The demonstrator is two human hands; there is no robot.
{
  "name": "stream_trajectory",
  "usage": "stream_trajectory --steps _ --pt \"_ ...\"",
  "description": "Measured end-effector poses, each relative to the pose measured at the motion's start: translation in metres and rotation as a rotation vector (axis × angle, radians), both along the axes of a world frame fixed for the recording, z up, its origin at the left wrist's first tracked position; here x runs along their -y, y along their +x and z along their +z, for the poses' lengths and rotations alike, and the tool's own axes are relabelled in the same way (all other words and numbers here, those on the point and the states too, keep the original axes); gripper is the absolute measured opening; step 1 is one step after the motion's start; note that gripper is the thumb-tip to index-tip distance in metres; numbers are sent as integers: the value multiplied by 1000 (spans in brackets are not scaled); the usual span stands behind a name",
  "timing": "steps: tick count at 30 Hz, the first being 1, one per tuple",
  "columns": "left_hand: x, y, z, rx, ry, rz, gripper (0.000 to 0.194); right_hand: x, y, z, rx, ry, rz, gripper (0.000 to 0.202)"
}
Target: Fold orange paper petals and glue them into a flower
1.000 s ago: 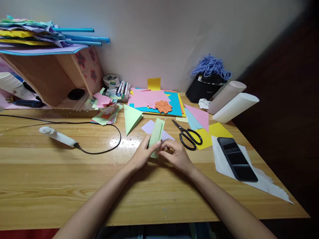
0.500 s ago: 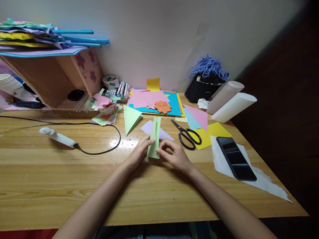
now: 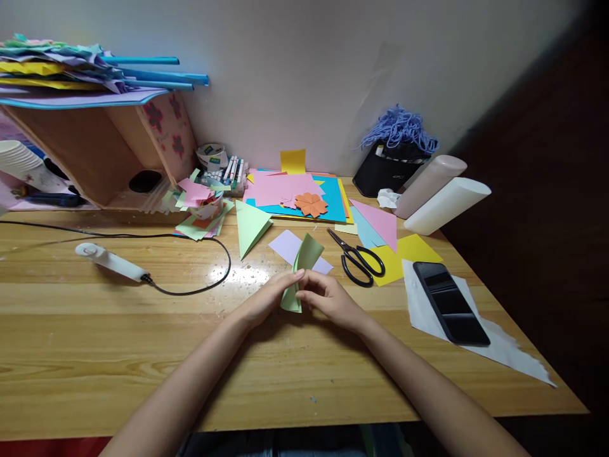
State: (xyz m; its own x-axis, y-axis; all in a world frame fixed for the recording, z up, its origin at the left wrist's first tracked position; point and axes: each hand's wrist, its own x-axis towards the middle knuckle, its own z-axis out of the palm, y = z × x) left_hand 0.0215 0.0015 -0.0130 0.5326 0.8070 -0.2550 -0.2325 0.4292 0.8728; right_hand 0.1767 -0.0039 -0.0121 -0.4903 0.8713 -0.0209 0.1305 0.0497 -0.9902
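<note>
A folded light green paper (image 3: 291, 298) is held between both hands above the wooden table, its upper part fanned open to the right. My left hand (image 3: 269, 295) grips it from the left, thumb on its face. On the right side, my right hand (image 3: 330, 298) has its curled fingers and thumb at the paper's edge. Behind the paper lies a lilac sheet (image 3: 285, 246). A folded green triangle (image 3: 250, 227) stands to the left, and black-handled scissors (image 3: 356, 257) lie to the right.
A phone (image 3: 451, 303) rests on white tissue at the right, near yellow paper (image 3: 419, 249). At the left is a white corded device (image 3: 111, 261). Along the back are stacked coloured sheets (image 3: 280, 187), an orange paper flower (image 3: 311, 204), markers (image 3: 233, 170) and a black container (image 3: 385, 170).
The green paper has opened out at the top, its flap swinging right, and its lower end has moved slightly nearer. Both hands have shifted a little closer together around it.
</note>
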Motion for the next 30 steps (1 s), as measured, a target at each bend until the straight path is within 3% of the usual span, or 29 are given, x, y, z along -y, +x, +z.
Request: stream_trajectory --steps 5,10,14,18,22,26,30 --pt "-3 0 1 37 -171 100 41 -2 1 1 -50 -79 -33 21" --pt "-11 -8 8 77 -237 256 43 -5 7 3 -26 95 -173 19" --pt "-22 -23 0 38 -193 437 42 -9 16 8 36 232 -281 11" --pt "-26 -31 -7 -26 -149 397 48 -15 29 15 233 333 -114 28" --pt "-22 -27 -3 -44 -125 333 52 -21 36 17 299 385 -37 48" --pt "-17 -20 2 6 -147 277 52 -24 36 14 239 333 -23 32" --pt "-17 -19 2 13 -196 235 45 -23 37 10 193 268 -110 19"
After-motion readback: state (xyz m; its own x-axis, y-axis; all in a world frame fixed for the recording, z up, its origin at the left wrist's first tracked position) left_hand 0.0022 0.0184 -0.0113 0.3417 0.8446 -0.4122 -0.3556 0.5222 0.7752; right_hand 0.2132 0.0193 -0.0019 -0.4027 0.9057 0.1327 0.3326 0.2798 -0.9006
